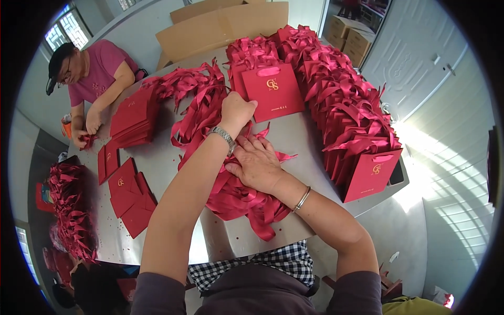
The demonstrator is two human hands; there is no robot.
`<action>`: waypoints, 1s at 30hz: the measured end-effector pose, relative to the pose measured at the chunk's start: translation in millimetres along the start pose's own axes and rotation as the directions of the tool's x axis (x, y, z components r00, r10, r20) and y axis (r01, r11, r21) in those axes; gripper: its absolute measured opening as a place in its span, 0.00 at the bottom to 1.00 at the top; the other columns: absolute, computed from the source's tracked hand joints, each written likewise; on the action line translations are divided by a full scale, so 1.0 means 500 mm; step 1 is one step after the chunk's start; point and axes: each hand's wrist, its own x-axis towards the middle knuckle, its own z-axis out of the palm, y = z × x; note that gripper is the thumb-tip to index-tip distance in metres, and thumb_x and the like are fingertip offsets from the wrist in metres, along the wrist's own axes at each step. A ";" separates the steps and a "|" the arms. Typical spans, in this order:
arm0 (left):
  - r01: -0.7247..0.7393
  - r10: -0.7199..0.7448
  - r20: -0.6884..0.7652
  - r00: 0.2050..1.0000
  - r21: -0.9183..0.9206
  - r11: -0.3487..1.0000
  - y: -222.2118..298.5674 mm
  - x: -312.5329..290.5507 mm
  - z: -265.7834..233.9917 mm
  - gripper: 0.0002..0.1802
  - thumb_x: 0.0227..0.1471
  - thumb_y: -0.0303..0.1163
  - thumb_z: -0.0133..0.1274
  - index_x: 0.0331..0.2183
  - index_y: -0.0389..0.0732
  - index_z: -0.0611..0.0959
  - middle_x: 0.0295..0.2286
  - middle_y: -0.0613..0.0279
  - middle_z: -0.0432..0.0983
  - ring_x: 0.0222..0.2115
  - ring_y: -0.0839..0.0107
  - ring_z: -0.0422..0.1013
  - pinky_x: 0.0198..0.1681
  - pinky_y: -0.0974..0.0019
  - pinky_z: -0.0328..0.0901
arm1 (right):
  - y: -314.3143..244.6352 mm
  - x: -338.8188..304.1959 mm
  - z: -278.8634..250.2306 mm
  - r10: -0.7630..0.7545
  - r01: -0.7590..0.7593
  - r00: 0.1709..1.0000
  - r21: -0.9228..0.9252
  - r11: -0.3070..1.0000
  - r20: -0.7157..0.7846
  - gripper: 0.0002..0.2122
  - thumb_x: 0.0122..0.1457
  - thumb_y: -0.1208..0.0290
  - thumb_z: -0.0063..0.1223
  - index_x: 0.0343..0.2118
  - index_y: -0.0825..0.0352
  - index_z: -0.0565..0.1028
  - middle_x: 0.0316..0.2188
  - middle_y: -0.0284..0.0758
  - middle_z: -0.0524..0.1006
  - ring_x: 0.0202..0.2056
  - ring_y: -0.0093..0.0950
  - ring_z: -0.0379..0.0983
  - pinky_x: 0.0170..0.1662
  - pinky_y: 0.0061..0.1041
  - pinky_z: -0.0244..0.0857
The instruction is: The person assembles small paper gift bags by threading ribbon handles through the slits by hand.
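My left hand (238, 111), with a metal watch on its wrist, is closed at the near left corner of a red paper bag (274, 94) that has a pink ribbon handle. What its fingers hold, if anything, is hidden. Just nearer to me, my right hand (257, 164) lies open, palm down, on a heap of loose red ribbons (236, 197), its fingers stretched forward. A metal bangle circles that wrist. More ribbons (197, 118) run from the heap toward the far left.
Rows of ribboned red bags (341, 105) line the table's right side. At left are a stack of flat red bags (134, 118) and several loose ones (126, 184). Across the left edge a co-worker (105, 73) handles a small red piece. Cardboard (223, 29) stands behind the table.
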 end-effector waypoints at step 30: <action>0.054 -0.034 -0.377 0.925 0.043 0.998 -0.300 -0.528 -0.533 0.09 0.53 0.22 0.53 0.38 0.34 0.81 0.33 0.55 0.78 0.35 0.67 0.74 0.41 0.67 0.67 | 0.037 0.046 -0.127 0.182 -0.192 0.947 -0.013 0.981 -0.265 0.18 0.60 0.60 0.45 0.47 0.67 0.74 0.45 0.46 0.76 0.49 0.47 0.72 0.50 0.41 0.68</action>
